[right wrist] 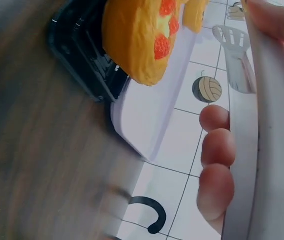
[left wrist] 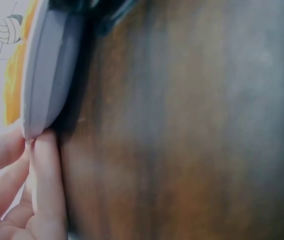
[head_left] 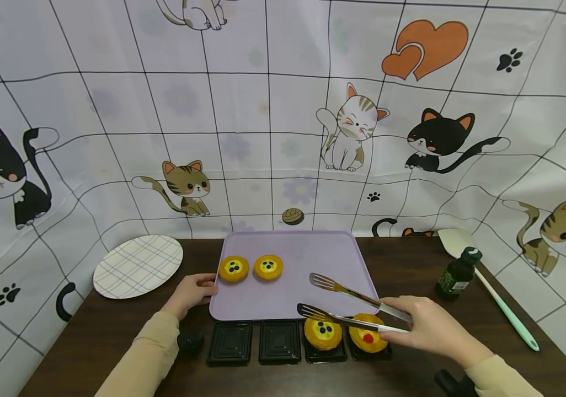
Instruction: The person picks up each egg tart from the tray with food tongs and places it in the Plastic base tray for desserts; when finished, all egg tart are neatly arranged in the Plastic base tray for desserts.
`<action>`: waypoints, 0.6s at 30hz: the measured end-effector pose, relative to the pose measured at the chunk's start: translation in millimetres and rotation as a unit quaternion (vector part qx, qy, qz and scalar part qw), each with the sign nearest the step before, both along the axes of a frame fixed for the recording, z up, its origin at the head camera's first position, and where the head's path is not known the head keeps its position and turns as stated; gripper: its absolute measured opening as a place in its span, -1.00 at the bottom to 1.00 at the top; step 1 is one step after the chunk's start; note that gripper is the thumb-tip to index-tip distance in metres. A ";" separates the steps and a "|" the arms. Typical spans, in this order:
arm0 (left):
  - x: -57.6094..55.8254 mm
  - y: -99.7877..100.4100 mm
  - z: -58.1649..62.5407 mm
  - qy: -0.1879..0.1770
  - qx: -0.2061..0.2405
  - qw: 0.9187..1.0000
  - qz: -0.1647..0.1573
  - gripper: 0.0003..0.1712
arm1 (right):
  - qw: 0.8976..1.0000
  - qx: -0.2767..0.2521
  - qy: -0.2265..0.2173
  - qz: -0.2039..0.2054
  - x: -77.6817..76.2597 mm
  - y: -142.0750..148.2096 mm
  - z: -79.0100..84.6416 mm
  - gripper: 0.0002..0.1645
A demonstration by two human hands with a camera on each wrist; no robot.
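Pinching the left edge of a lilac tray [head_left: 308, 303] between thumb and fingers, the left hand [head_left: 191, 293] sits just beside two yellow tarts [head_left: 268, 267] with dark berries, which lie on the tray's left part. Across the bench [head_left: 79, 353], the right hand [head_left: 427, 325] grips the tongs [head_left: 362, 296], its fingers curled along the handles; the tips stand well apart. They point left over the tray's near right part, one arm above the tray and the other crossing over two more tarts. How high the tips hang is hard to tell.

Four black dishes [head_left: 280, 342] stand in a row along the tray's near side. The third from the left bears a tart with dark berries, and the fourth a tart with red topping [head_left: 368, 343], partly behind the tongs. Left of the tray lies a white checked plate [head_left: 138, 267]. To the right stand a dark bottle [head_left: 457, 274] and, beside it, a spatula [head_left: 506, 314] with a green handle. Behind everything hangs a cat-print cloth [head_left: 238, 99].
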State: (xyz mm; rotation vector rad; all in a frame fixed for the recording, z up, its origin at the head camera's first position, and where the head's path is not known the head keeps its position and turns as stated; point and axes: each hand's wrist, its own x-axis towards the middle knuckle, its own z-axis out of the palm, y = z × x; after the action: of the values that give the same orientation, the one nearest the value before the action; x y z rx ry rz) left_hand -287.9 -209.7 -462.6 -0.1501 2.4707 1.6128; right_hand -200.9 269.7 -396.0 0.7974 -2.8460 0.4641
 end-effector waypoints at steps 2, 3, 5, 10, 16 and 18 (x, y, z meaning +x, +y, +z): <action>-0.2 -0.2 0.3 -0.003 -0.003 1.000 -0.004 -0.46 | 1.000 -0.003 -0.001 0.001 -7.3 -3.6 0.2 -0.23; -0.6 -0.3 0.4 -0.004 -0.004 1.000 -0.006 -0.46 | 1.000 -0.002 -0.001 0.000 -11.2 -5.4 0.3 -0.22; -1.1 -1.1 1.2 -0.009 -0.004 1.000 -0.006 -0.47 | 1.000 -0.005 -0.006 0.001 -19.5 -9.3 -0.2 -0.21; -2.1 -0.2 2.2 -0.015 0.001 1.000 -0.008 -0.48 | 1.000 -0.011 -0.023 0.005 -41.7 -17.9 -2.7 -0.18; -2.4 0.5 2.0 -0.012 0.003 1.000 -0.004 -0.47 | 0.999 -0.017 -0.036 0.010 -66.3 -34.2 -5.2 -0.20; -2.0 0.2 2.0 -0.013 0.001 1.000 0.000 -0.47 | 0.999 -0.022 -0.040 0.013 -72.5 -40.8 -5.8 -0.20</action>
State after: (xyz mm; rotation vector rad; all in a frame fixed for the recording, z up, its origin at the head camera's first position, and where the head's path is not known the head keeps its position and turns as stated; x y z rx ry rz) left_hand -289.9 -209.6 -460.6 -0.1694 2.4498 1.6017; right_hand -273.5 228.8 -401.8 0.8283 -2.8891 0.5724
